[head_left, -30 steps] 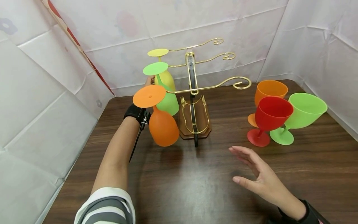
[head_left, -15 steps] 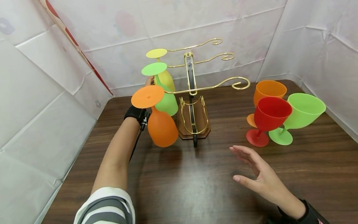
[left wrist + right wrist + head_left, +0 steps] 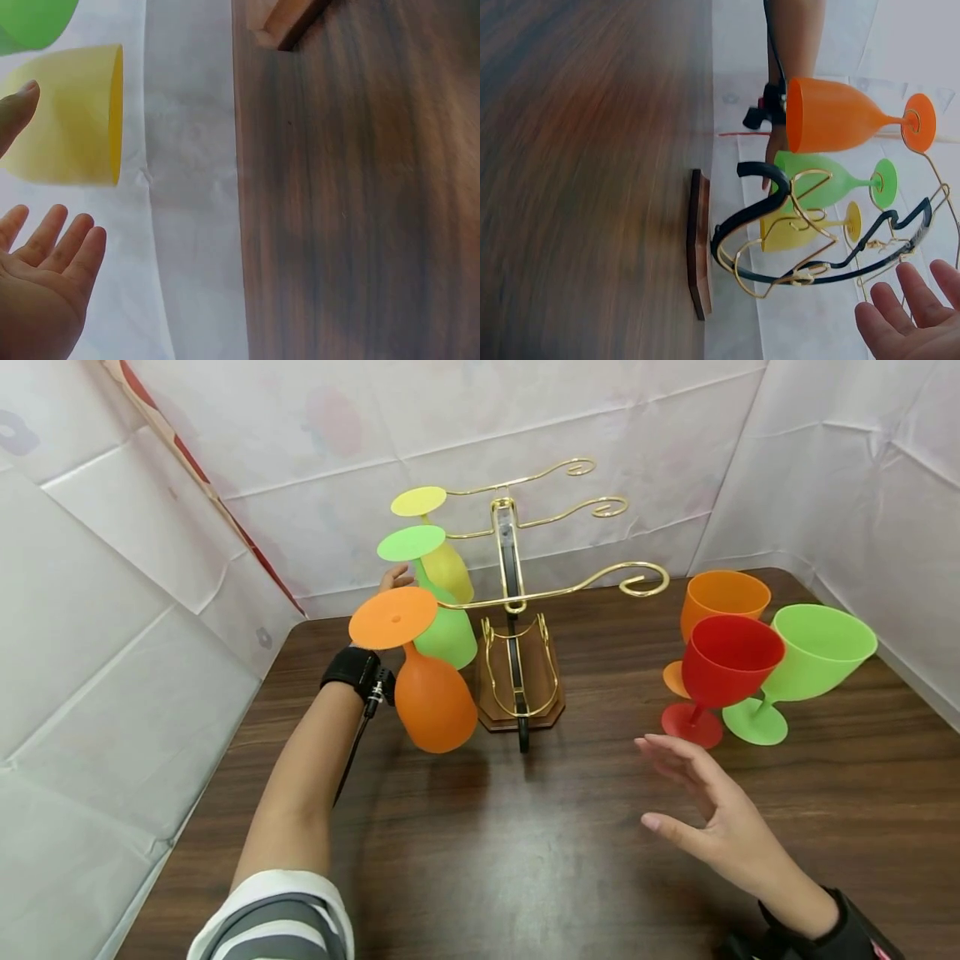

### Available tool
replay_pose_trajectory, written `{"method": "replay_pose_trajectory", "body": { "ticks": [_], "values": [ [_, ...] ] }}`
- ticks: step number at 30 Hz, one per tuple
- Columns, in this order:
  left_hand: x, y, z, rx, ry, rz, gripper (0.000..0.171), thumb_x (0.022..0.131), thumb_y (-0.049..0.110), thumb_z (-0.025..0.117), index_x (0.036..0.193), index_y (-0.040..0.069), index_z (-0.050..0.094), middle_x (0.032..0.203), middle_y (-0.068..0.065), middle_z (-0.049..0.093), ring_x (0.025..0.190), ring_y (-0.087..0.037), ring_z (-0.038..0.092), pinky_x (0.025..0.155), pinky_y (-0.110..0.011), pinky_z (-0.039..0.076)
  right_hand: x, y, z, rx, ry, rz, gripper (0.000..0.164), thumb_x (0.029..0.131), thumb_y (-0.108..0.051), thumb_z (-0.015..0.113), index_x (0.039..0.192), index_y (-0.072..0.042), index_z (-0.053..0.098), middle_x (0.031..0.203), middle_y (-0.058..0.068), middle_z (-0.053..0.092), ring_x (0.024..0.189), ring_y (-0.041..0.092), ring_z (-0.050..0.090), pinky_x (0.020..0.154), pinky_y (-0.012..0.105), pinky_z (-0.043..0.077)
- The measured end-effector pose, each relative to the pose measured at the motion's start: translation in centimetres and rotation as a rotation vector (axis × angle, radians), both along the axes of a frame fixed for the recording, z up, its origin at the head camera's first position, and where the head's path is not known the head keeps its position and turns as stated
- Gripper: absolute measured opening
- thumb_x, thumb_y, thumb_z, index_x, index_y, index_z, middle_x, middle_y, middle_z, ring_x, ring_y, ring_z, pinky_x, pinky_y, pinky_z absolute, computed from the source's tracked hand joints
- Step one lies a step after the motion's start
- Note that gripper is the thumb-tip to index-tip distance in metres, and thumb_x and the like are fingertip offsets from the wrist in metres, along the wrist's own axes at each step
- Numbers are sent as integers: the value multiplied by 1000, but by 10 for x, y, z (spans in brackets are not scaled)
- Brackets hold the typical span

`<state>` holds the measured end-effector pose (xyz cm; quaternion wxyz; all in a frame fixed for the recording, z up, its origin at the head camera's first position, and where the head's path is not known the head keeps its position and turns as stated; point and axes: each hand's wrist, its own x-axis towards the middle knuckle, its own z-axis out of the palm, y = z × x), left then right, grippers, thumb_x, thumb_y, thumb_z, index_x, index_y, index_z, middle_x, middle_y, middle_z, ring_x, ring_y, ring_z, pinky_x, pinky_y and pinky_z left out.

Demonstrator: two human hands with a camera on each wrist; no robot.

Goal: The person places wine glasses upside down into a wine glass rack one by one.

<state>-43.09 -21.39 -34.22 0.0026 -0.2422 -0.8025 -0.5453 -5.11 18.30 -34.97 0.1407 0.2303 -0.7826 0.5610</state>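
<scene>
On the left hooks of a gold-wire rack point(image 3: 517, 602), a yellow goblet point(image 3: 450, 572), a green goblet point(image 3: 450, 635) and an orange goblet point(image 3: 435, 702) hang upside down. My left hand point(image 3: 395, 578) is beside the yellow goblet, partly hidden behind the hanging cups in the head view. In the left wrist view its fingers are relaxed and spread below the yellow cup point(image 3: 75, 120), while the thumb overlaps it; whether the thumb touches is unclear. My right hand point(image 3: 723, 827) hovers over the table with fingers extended, holding nothing, in front of a standing red goblet point(image 3: 727, 664).
Behind the red goblet stand another orange goblet point(image 3: 723, 593) and a light green goblet point(image 3: 821, 652), both upright. The rack's right-hand hooks carry no cups. Its wooden base point(image 3: 543, 693) rests on the brown table point(image 3: 517, 860). White sheeting point(image 3: 615, 410) walls off the back and sides.
My left hand has drawn back slightly left from the yellow goblet, its fingers loosening. My right hand has shifted a little to the right. The goblets stay where they were.
</scene>
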Motion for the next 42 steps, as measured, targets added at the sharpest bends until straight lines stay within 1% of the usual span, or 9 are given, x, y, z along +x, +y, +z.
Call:
{"method": "replay_pose_trajectory", "body": {
  "ticks": [3,6,10,15,19,21,25,32,42],
  "values": [
    [54,9,32,-39,-68,74,73,95,26,51,151,12,7,152,-19,20,140,-34,24,113,-50,25,-1,2,-1,5,9,-13,80,66,19,73,137,1,39,136,-2,51,124,2,47,98,8,38],
    [83,7,46,-19,-102,106,71,97,25,50,151,8,6,148,-23,27,137,-35,27,112,-47,28,-3,4,-2,1,19,-19,81,65,20,73,136,2,39,135,-3,51,124,3,47,98,8,38],
    [97,-10,47,-29,-91,151,75,95,23,56,150,6,9,147,-23,30,135,-35,31,108,-47,32,-5,6,-4,-2,26,-20,81,64,21,73,135,3,40,135,-4,52,124,3,47,98,7,38],
    [101,-30,43,-76,-87,273,81,89,33,64,150,9,16,148,-18,32,132,-33,37,105,-49,37,-7,8,-2,11,1,-42,80,64,19,74,135,0,41,134,-5,52,123,2,48,97,6,38],
    [99,-43,34,-73,-84,297,83,87,35,67,150,14,18,147,-16,34,132,-31,39,107,-48,36,-9,8,-2,22,-6,-40,80,65,18,74,135,-1,41,134,-4,52,123,1,47,97,6,38],
    [105,-45,33,-63,-105,296,82,87,34,66,150,15,18,147,-15,35,132,-31,38,108,-46,36,-10,8,-2,23,-4,-32,79,66,18,74,136,-1,41,134,-5,52,123,1,48,97,6,38],
    [130,-42,40,-54,-149,306,74,90,30,63,149,12,22,145,-16,37,132,-30,38,108,-45,36,-12,8,-3,35,-13,-25,78,67,17,73,136,-1,40,134,-7,52,122,0,48,97,6,38],
    [161,-45,29,8,-135,331,65,90,37,62,144,20,31,143,-10,42,129,-21,42,106,-39,37,-16,12,-4,80,-43,-14,76,71,14,72,137,-1,38,135,5,50,123,0,47,98,7,38],
    [232,-33,21,62,-160,279,57,94,29,59,144,18,33,138,-8,45,121,-18,48,92,-16,45,-18,15,-3,27,-14,33,77,69,21,70,137,3,38,135,-4,50,123,1,47,98,7,38]
  ]
}}
